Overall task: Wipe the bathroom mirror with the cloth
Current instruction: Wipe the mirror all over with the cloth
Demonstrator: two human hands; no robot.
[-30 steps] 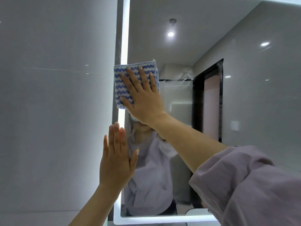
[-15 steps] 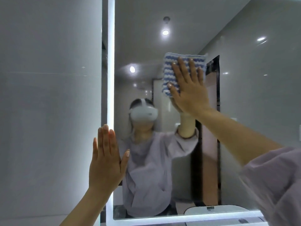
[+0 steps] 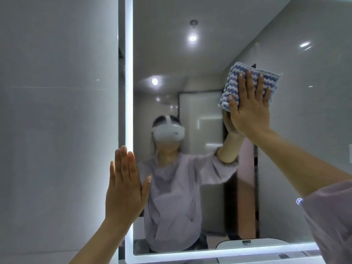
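Bathroom mirror (image 3: pixel 209 25) fills the centre and right of the frame, edged by a glowing white light strip (image 3: pixel 129 73) down its left side and along the bottom. A grey tiled wall (image 3: pixel 57 111) takes up the left of the frame. The cloth (image 3: pixel 233 86), folded and striped in blue and white waves, lies flat on the glass at the upper right. The right hand (image 3: pixel 249 109) presses it there with straight, slightly spread fingers (image 3: pixel 242 82), the thumb on its lower left corner. A lilac sleeve (image 3: pixel 333 225) covers that arm at the lower right. The left hand (image 3: pixel 123 193) is laid flat over the light strip at the lower left, fingers straight and together, thumb out, holding nothing. A small blue touch icon (image 3: pixel 299 201) glows on the glass near the sleeve.
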